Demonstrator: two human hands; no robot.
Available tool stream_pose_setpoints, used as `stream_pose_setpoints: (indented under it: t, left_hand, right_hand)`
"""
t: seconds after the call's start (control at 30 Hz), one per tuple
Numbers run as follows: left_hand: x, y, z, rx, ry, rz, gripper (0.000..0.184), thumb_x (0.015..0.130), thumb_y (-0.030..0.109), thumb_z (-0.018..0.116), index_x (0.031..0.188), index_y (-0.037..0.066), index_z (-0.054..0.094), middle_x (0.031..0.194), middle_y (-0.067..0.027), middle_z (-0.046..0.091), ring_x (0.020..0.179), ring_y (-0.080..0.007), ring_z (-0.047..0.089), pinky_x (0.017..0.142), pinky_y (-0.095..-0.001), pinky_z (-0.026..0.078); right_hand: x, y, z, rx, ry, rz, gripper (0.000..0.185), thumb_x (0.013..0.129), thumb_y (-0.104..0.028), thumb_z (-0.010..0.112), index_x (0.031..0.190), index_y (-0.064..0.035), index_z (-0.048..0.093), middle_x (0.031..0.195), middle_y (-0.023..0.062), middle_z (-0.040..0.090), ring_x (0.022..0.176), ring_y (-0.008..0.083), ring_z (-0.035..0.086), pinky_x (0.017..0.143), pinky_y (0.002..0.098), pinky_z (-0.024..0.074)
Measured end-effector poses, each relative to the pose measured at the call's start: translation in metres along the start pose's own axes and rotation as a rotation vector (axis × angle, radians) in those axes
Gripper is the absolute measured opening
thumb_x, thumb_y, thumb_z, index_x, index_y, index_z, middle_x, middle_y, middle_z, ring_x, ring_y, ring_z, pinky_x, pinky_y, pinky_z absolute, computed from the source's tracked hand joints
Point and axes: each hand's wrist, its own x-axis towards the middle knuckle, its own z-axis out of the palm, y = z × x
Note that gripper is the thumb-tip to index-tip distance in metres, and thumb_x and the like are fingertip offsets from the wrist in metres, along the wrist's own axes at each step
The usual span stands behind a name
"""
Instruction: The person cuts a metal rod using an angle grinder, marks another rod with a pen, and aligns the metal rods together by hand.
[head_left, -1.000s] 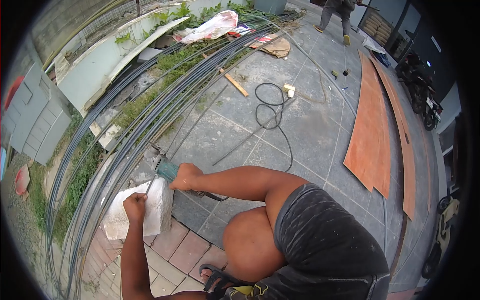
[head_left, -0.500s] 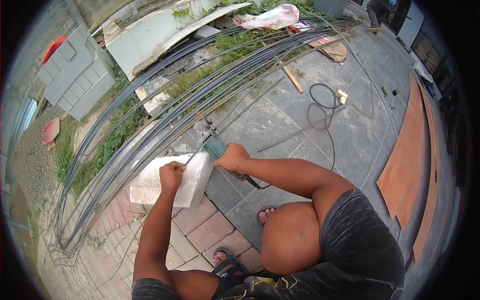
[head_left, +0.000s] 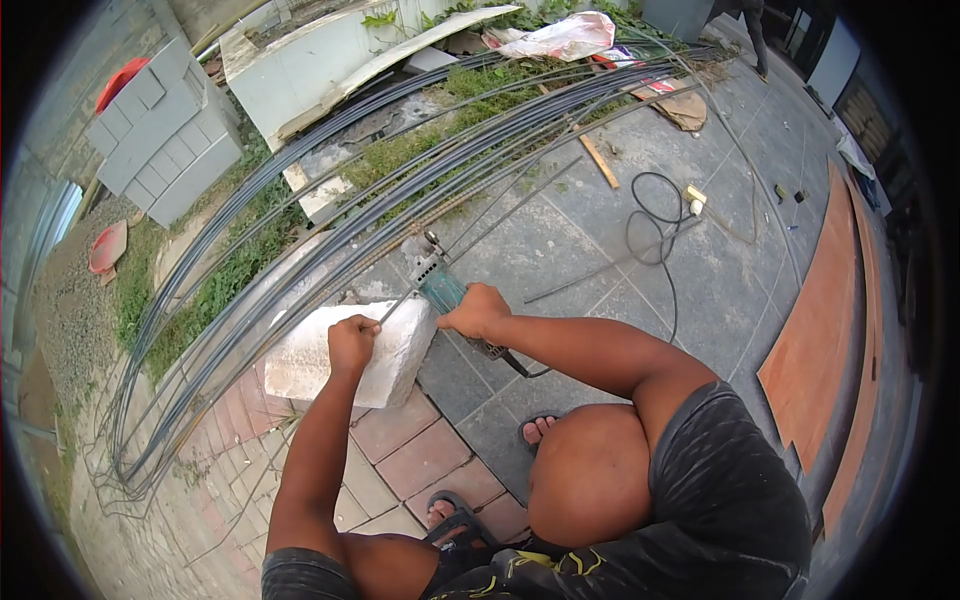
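Observation:
My right hand (head_left: pixel 478 310) is wrapped round the teal body of an angle grinder (head_left: pixel 443 289). The grinder's head points away from me, just past the far corner of a white block (head_left: pixel 330 365). Above that block, my left hand (head_left: pixel 353 343) is closed on a thin steel rod (head_left: pixel 398 305). The rod's far end reaches close to the grinder head; whether it touches the disc I cannot tell. A black power cord (head_left: pixel 517 366) leaves the back of the grinder.
Long steel bars (head_left: pixel 400 185) lie in a bundle beyond the block. A wooden stick (head_left: pixel 598 160), a looped black cable (head_left: pixel 655 240) and a loose rod (head_left: pixel 570 285) lie on the grey tiles. Brown boards (head_left: pixel 820 330) are at right; grey blocks (head_left: pixel 165 130) stand at left. Another person (head_left: pixel 752 30) is at the back.
The view has shifted slightly, so most things appear a little further right. Both hands keep their holds. The person at the back has changed leg position.

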Motion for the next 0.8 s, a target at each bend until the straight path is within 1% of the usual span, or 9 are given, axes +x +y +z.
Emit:
stream_pose_setpoints:
  t: [0.03,0.17,0.23,0.37,0.43,0.8]
  left_hand:
    - [-0.0003,0.0000,-0.0001,-0.006,-0.001,-0.003,0.014,0.079,0.010,0.080,0.091,0.003,0.078,0.081,-0.0149,0.075,0.071,-0.0217,0.072,0.071,-0.0320,0.054]
    - [-0.0002,-0.0006,-0.0001,0.004,0.005,0.014,0.014,0.079,0.010,0.080,0.091,0.003,0.078,0.082,-0.0151,0.075,0.072,-0.0217,0.072,0.072,-0.0321,0.054]
    - [-0.0005,0.0005,-0.0001,0.005,0.007,0.007,0.014,0.079,0.010,0.080,0.091,0.003,0.078,0.081,-0.0151,0.075,0.072,-0.0218,0.072,0.072,-0.0323,0.054]
    - [-0.0009,-0.0003,0.0000,0.000,0.009,0.018,0.014,0.079,0.010,0.080,0.091,0.003,0.078,0.081,-0.0149,0.075,0.071,-0.0218,0.071,0.071,-0.0323,0.054]
    - [-0.0007,-0.0008,0.0005,-0.020,0.019,0.039,0.012,0.079,0.009,0.078,0.089,0.002,0.078,0.080,-0.0175,0.074,0.070,-0.0263,0.072,0.070,-0.0344,0.055]
    - [-0.0005,0.0006,0.0006,-0.012,0.014,0.027,0.012,0.080,0.008,0.078,0.090,0.002,0.077,0.080,-0.0176,0.074,0.071,-0.0264,0.072,0.070,-0.0348,0.055]
  right_hand:
    - [-0.0001,-0.0001,-0.0005,0.009,-0.011,0.002,0.079,0.061,-0.044,0.085,0.118,0.0058,0.065,0.115,0.0249,0.069,0.104,0.0351,0.069,0.089,0.0387,0.0554]
    - [0.0007,0.0005,0.0001,0.010,-0.022,0.002,0.079,0.061,-0.044,0.085,0.119,0.0060,0.065,0.116,0.0246,0.069,0.104,0.0346,0.069,0.089,0.0382,0.0553]
    - [0.0011,0.0005,0.0019,-0.012,0.019,-0.007,0.066,0.063,-0.044,0.085,0.109,0.0017,0.071,0.111,0.0219,0.071,0.100,0.0345,0.071,0.085,0.0388,0.0572]
    - [-0.0001,-0.0004,0.0010,-0.015,0.006,-0.002,0.066,0.064,-0.043,0.085,0.110,0.0014,0.070,0.113,0.0219,0.071,0.102,0.0344,0.070,0.086,0.0388,0.0570]
    - [-0.0001,-0.0003,0.0019,-0.027,0.031,-0.005,0.067,0.064,-0.044,0.085,0.111,0.0011,0.070,0.115,0.0217,0.070,0.104,0.0341,0.070,0.087,0.0388,0.0566]
    - [0.0018,0.0012,0.0023,-0.022,0.011,0.000,0.067,0.064,-0.045,0.084,0.112,0.0007,0.070,0.116,0.0219,0.069,0.105,0.0339,0.069,0.089,0.0385,0.0559]
